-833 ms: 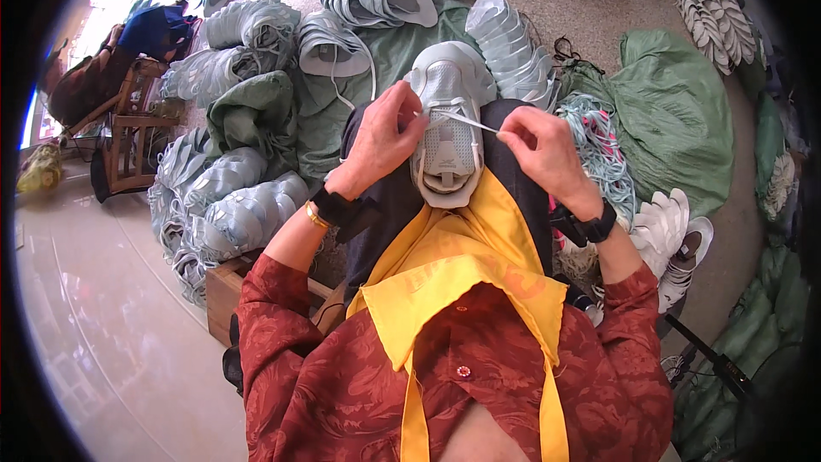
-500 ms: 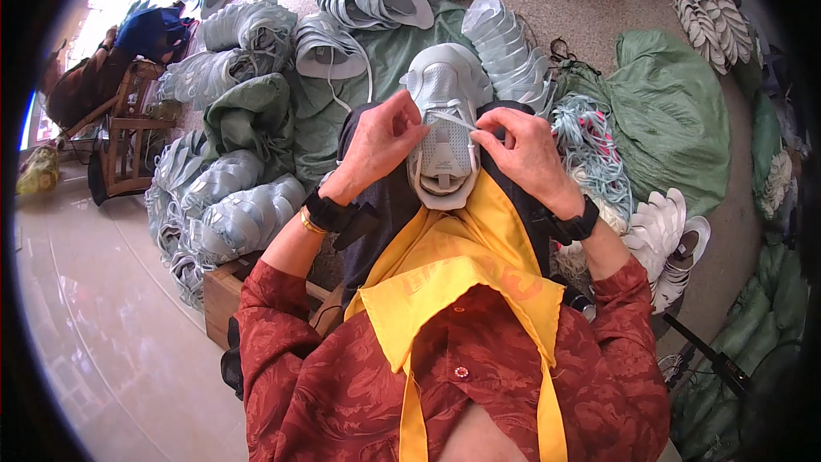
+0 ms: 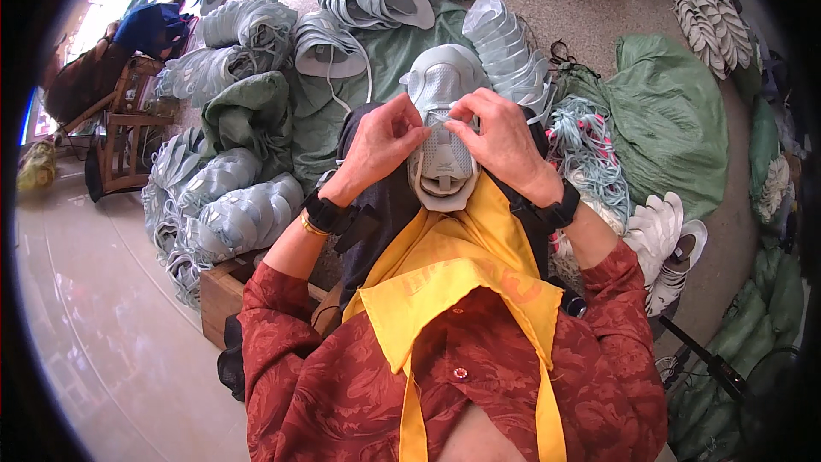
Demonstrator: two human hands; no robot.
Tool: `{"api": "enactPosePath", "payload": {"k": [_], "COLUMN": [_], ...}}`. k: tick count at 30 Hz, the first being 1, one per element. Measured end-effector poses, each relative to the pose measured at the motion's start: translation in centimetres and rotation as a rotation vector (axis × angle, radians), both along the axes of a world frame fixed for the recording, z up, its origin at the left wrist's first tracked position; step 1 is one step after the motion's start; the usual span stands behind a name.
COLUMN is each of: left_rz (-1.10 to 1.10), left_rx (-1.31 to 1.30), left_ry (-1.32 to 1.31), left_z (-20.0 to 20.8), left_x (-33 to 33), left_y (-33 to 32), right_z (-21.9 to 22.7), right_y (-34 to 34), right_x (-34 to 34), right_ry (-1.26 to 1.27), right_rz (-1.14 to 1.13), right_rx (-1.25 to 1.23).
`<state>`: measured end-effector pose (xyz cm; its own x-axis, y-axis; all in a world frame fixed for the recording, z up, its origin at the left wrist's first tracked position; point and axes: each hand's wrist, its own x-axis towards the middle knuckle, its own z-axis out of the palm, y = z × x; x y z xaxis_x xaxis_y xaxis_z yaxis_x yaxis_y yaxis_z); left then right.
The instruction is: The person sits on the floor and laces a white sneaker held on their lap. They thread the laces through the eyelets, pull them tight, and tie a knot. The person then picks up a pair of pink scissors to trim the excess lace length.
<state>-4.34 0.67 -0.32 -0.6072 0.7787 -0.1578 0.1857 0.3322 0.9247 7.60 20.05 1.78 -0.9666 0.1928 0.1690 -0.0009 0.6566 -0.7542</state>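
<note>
A pale grey-blue shoe upper [image 3: 446, 77] lies across my lap over the yellow apron [image 3: 505, 205], with its rounded toe end pointing away from me. My left hand [image 3: 382, 141] is at the upper's left edge, thumb and fingers pinched on a light shoelace that is mostly hidden. My right hand [image 3: 500, 139] is over the right side of the lacing area, its thumb and forefinger closed on the shoelace [image 3: 438, 116]. Both sets of fingertips are close together above the perforated tongue [image 3: 440, 158].
Stacked pale uppers [image 3: 248, 214] lie to the left, with more uppers [image 3: 376, 0] ahead on green cloth. At right are a bundle of blue laces [image 3: 586, 150], a green sack [image 3: 671, 120] and white uppers [image 3: 663, 239]. A wooden box [image 3: 224, 299] stands by my left side.
My right hand has moved left and inward, over the upper, and its fingers are now near my left fingertips. The lace stretched between the hands has shortened. My left hand has barely moved.
</note>
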Motion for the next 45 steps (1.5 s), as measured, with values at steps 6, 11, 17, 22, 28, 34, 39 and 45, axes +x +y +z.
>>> {"api": "enactPosePath", "payload": {"k": [6, 11, 17, 22, 28, 34, 39, 45], "left_rz": [0.014, -0.002, -0.017, -0.023, -0.028, 0.011, 0.02, -0.01], "left_rx": [0.034, 0.017, 0.037, 0.073, 0.162, 0.111, 0.051, 0.004], "left_ry": [-0.047, -0.027, -0.118, -0.213, -0.324, -0.145, -0.003, 0.267], "left_z": [-0.6, -0.2, 0.0, 0.3, 1.9, 0.6, 1.0, 2.8], "left_x": [0.0, -0.1, -0.1, -0.5, -1.6, -0.7, -0.7, -0.1], "left_y": [0.0, -0.1, -0.3, -0.4, -2.3, -3.1, -3.5, -3.3], "right_z": [0.0, -0.2, -0.7, -1.1, -1.3, -0.9, -0.9, -0.9], "right_y": [-0.3, 0.8, 0.1, -0.5, -0.4, -0.1, 1.2, 2.1], "right_x": [-0.9, -0.8, 2.1, 2.3, 2.4, 2.7, 2.3, 3.3], "right_ry": [0.034, 0.158, 0.174, 0.192, 0.134, 0.181, 0.192, 0.129], "right_rz": [0.071, 0.124, 0.117, 0.095, 0.088, 0.07, 0.058, 0.088], "right_rx": [0.276, 0.399, 0.33, 0.319, 0.281, 0.252, 0.354, 0.375]}}
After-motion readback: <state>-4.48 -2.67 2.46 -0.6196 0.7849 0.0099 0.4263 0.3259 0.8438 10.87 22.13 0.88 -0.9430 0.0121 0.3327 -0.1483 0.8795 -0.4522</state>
